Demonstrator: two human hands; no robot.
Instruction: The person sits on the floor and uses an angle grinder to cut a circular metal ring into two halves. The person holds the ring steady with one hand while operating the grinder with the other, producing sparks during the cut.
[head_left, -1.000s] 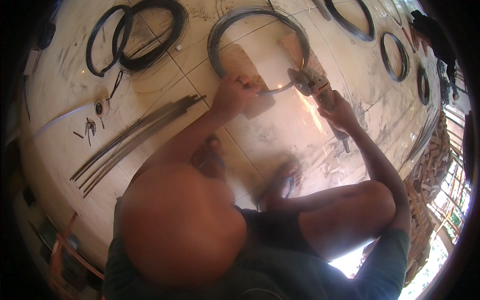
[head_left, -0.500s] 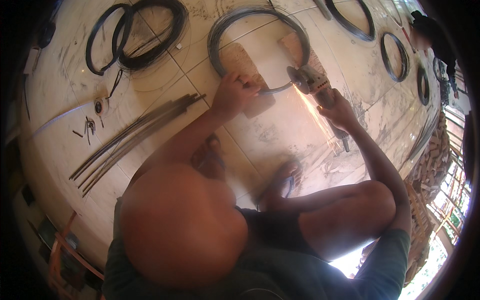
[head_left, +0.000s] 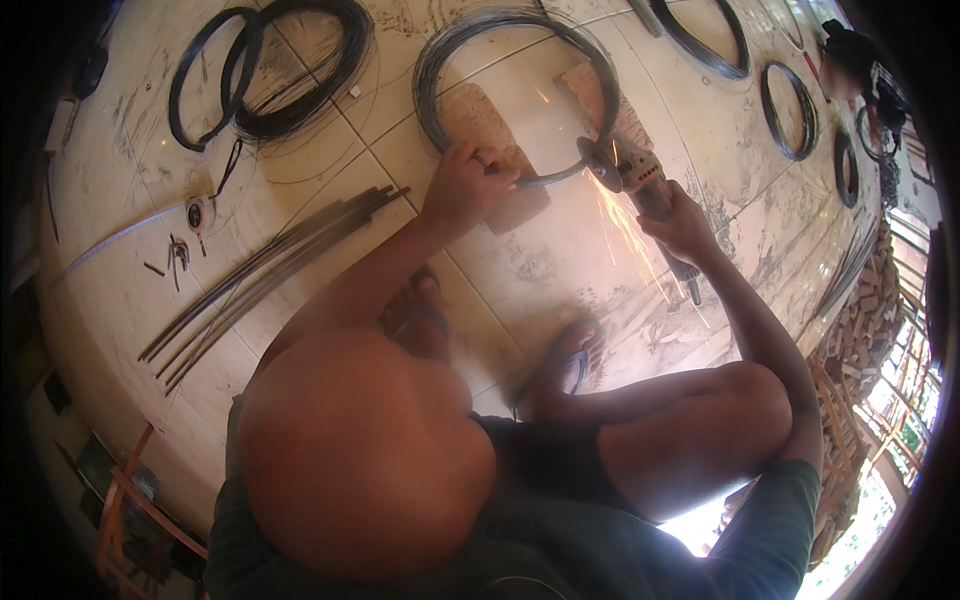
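My left hand (head_left: 462,187) presses the end of a large grey wire coil (head_left: 470,40) down onto a wooden block (head_left: 485,115) on the tiled floor. In my right hand (head_left: 685,225) is an angle grinder (head_left: 630,172), its disc touching the wire just right of my left fingers. Sparks (head_left: 630,235) stream from the disc toward me across the floor. A second wooden block (head_left: 590,85) lies under the coil's right side. My knees and sandalled feet (head_left: 560,365) fill the lower middle of the view.
A bundle of straight metal rods (head_left: 270,265) lies on the floor at left. Dark wire coils (head_left: 270,70) sit at upper left, and more wire rings (head_left: 785,110) at upper right. Small tools and wire offcuts (head_left: 180,250) lie at far left. Stacked timber (head_left: 850,330) stands at right.
The grinder disc now sits against the wire and throws a brighter trail of sparks. Both hands stay in nearly the same place.
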